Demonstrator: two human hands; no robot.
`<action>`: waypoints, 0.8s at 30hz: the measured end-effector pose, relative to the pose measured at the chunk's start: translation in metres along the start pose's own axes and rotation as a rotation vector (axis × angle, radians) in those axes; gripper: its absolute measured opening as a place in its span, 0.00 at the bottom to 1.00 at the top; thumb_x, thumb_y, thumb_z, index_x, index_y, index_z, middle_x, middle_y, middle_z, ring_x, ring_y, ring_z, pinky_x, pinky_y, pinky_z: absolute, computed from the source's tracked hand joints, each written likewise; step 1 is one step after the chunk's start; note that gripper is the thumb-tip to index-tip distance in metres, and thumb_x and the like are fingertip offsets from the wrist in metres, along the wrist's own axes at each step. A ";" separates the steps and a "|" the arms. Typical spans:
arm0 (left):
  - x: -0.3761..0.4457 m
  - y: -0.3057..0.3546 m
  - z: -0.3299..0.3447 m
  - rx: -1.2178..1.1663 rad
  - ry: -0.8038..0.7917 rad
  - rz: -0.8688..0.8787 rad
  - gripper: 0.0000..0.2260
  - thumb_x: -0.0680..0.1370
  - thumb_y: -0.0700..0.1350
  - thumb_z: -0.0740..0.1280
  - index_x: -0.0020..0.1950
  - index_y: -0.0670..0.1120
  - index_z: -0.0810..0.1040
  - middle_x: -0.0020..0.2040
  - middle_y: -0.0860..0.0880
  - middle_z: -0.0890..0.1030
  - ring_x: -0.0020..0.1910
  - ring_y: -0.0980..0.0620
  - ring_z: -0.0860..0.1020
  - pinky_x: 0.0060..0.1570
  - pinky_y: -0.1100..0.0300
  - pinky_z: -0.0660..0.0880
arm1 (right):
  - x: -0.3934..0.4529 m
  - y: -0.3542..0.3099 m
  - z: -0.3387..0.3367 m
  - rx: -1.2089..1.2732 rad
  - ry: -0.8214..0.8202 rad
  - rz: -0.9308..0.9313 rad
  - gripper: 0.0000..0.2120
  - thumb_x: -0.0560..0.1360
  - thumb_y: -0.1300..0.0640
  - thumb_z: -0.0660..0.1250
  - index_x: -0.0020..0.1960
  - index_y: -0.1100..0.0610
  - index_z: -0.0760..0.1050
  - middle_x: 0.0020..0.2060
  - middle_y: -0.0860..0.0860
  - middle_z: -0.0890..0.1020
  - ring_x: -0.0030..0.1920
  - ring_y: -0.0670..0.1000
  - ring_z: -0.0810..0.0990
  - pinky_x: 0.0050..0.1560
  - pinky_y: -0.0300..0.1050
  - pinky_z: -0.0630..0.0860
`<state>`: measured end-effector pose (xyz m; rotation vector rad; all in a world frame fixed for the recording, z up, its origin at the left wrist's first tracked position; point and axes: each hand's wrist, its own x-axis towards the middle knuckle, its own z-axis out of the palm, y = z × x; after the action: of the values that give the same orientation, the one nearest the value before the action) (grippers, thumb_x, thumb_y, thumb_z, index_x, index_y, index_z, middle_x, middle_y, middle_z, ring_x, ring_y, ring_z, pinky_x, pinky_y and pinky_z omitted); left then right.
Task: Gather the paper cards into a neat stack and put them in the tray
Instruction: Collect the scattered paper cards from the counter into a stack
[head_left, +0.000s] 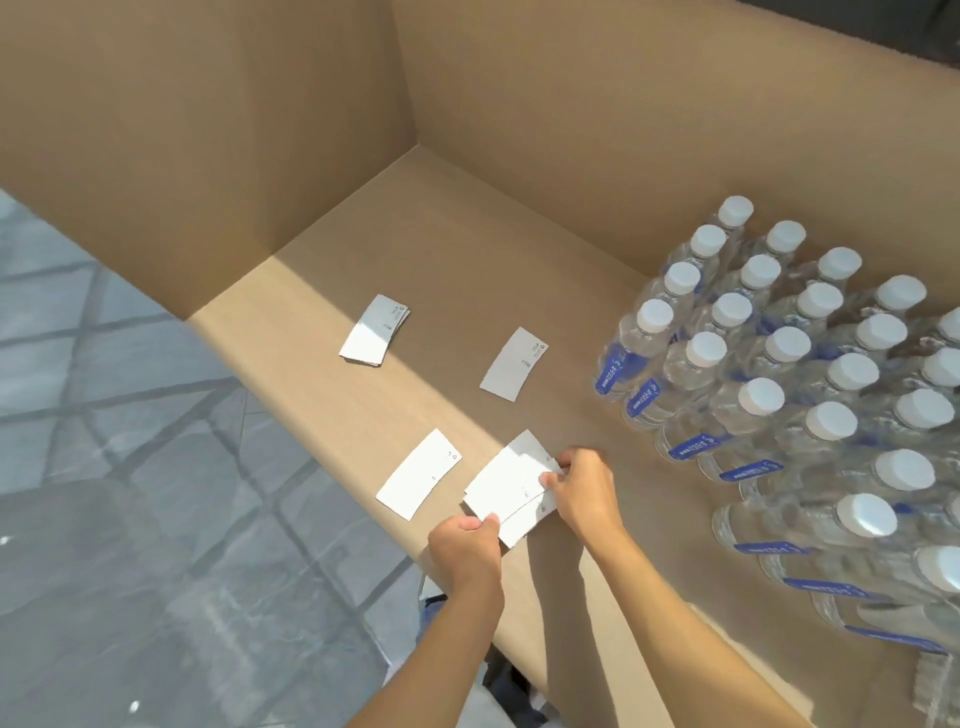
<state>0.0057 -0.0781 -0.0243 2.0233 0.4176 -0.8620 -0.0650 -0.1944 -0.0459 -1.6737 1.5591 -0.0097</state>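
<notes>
White curved paper cards lie on a brown cardboard surface (363, 249). Both hands hold a small fanned bunch of cards (511, 486) near the front edge: my left hand (465, 545) pinches its near left end, my right hand (582, 486) pinches its far right end. A single card (418, 474) lies flat just left of the bunch. Another single card (514, 364) lies farther back. A small pile of cards (374, 330) sits at the back left, half in shadow. I see no separate tray apart from the cardboard box.
Several shrink-wrapped water bottles (810, 395) with white caps and blue labels fill the right side. Tall cardboard walls (623, 130) rise behind and to the left. The cardboard's front edge (322, 447) drops to a grey tiled floor (130, 493).
</notes>
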 end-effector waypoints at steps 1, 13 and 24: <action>0.001 0.001 0.000 -0.023 0.010 -0.019 0.11 0.74 0.40 0.76 0.35 0.44 0.78 0.36 0.44 0.84 0.35 0.46 0.81 0.33 0.62 0.74 | 0.002 -0.004 0.002 -0.033 -0.003 -0.010 0.06 0.77 0.60 0.70 0.49 0.63 0.77 0.47 0.58 0.82 0.43 0.56 0.82 0.33 0.46 0.76; 0.002 0.016 0.004 -0.072 0.051 -0.076 0.08 0.73 0.43 0.77 0.36 0.45 0.81 0.31 0.53 0.79 0.29 0.57 0.76 0.24 0.68 0.67 | 0.013 -0.022 -0.002 -0.166 -0.016 -0.087 0.10 0.77 0.60 0.71 0.56 0.60 0.75 0.54 0.59 0.82 0.56 0.61 0.82 0.53 0.56 0.82; 0.041 0.021 -0.033 -0.405 -0.066 -0.202 0.03 0.75 0.34 0.73 0.46 0.39 0.80 0.43 0.46 0.85 0.35 0.52 0.80 0.28 0.67 0.72 | -0.002 -0.046 0.025 -0.032 -0.109 -0.090 0.06 0.77 0.60 0.71 0.48 0.60 0.75 0.44 0.54 0.81 0.40 0.51 0.79 0.31 0.42 0.73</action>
<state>0.0606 -0.0634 -0.0285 1.5948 0.7083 -0.8817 -0.0149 -0.1843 -0.0361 -1.7384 1.4090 0.0592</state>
